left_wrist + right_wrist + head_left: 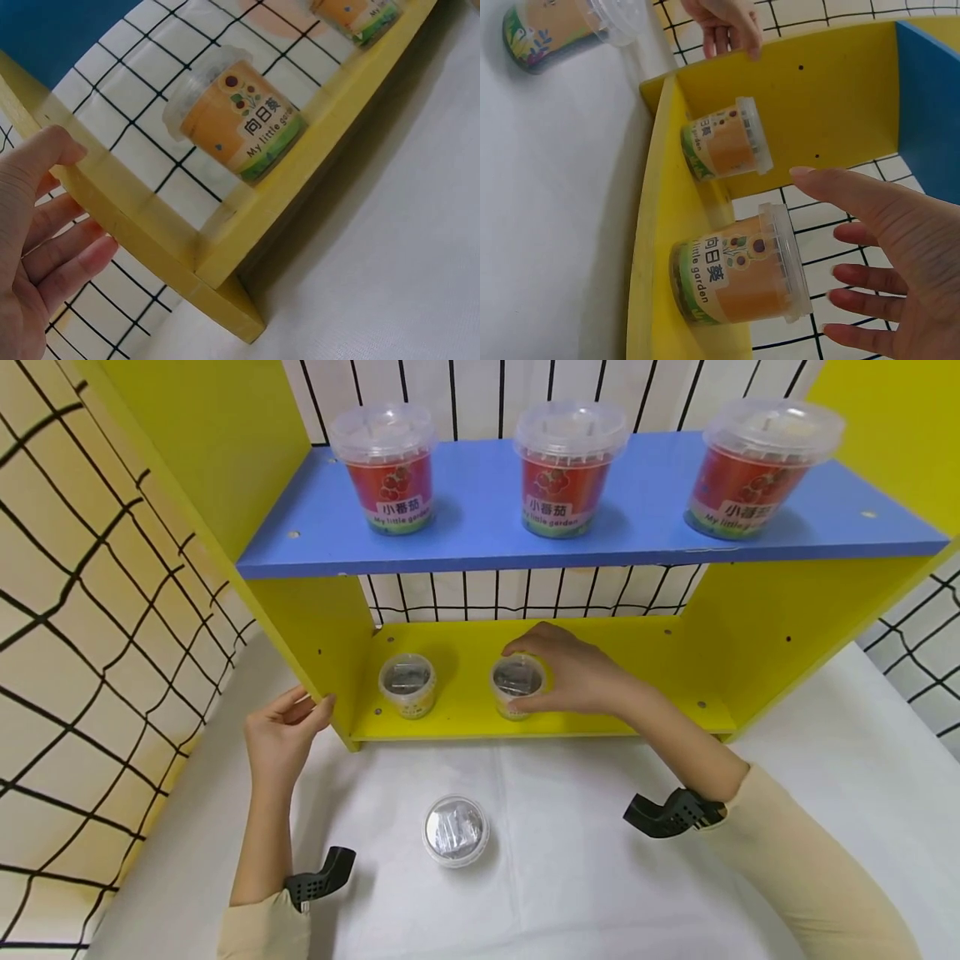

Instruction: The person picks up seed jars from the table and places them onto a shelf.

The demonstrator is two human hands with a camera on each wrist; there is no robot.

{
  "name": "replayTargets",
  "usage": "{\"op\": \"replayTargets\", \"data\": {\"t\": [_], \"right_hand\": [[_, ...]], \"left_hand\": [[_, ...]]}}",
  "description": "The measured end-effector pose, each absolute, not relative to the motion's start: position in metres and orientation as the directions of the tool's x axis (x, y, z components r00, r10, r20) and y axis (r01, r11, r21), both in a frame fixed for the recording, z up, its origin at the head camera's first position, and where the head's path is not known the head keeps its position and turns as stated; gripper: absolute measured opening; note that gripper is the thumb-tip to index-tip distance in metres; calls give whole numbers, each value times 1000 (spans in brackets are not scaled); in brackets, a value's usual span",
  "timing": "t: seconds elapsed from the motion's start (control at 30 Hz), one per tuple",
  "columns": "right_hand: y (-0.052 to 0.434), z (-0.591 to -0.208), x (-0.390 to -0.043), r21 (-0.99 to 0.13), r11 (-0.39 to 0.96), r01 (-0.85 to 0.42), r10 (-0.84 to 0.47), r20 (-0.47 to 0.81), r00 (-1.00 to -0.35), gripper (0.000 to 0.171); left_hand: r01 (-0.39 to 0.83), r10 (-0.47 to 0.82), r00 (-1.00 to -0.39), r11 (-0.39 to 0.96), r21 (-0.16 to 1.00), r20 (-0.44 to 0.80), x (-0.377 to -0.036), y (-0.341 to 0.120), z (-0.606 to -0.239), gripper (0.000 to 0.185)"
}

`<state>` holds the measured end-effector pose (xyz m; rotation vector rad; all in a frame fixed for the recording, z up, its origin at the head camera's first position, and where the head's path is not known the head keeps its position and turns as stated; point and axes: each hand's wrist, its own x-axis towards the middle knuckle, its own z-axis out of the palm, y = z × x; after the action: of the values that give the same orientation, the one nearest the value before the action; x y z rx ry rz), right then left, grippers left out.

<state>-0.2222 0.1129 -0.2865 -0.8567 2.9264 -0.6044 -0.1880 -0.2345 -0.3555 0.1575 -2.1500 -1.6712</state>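
On the lower yellow shelf (637, 647), right hand (573, 672) spread loosely around the orange sunflower cup (739, 274) — fingers at the clear lid rim, not clamped — likely light, smooth-walled plastic, best gripped around the body, not the lid; left hand (281, 739) relaxed against the side panel (142, 225).

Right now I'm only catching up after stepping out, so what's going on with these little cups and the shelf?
A person is at a yellow shelf unit. Their right hand is around an orange cup on the bottom shelf, fingers spread over its lid. A second orange cup stands to its left, a third on the white table. The left hand touches the shelf's left side panel. Three red cups stand on the blue shelf.
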Motion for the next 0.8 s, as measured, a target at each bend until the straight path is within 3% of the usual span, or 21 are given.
{"op": "replayTargets", "data": {"t": [0.2, 0.43, 0.8], "right_hand": [[115, -289, -211, -326, 785, -527, -499, 171, -849, 65], [122, -298, -195, -332, 728, -601, -531, 283, -799, 58], [128, -313, -179, -374, 679, -631, -570, 273, -775, 47]], "left_hand": [[142, -331, -916, 261, 955, 226, -189, -236, -355, 37], [129, -328, -920, 267, 955, 216, -191, -236, -354, 38], [156, -326, -914, 269, 950, 242, -190, -236, -356, 36]]}}
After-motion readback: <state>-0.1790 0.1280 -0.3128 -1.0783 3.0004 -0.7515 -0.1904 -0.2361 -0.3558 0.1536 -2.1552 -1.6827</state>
